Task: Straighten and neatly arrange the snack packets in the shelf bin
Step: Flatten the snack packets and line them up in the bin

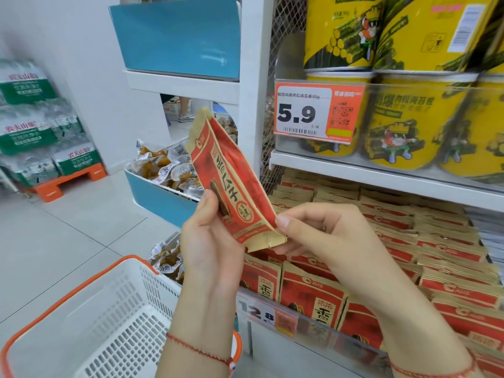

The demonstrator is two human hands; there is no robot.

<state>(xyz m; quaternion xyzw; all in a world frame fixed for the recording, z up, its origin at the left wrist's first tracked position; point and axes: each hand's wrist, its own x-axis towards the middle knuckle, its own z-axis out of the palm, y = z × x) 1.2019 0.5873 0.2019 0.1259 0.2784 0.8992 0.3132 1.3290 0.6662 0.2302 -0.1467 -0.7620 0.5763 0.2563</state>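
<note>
Both hands hold one red and tan snack packet in the air in front of the shelf, tilted with its top toward the upper left. My left hand grips its lower left edge, thumb on the front. My right hand pinches its bottom right corner between thumb and fingers. Below and to the right, the shelf bin with a clear front lip holds several rows of the same red and tan packets, standing upright in the front and stacked flatter behind.
A white shopping basket with orange rim sits at lower left. Yellow snack tubs fill the shelf above, behind an orange price tag. Blue bins of wrapped snacks stand to the left. Water bottle packs sit on an orange pallet.
</note>
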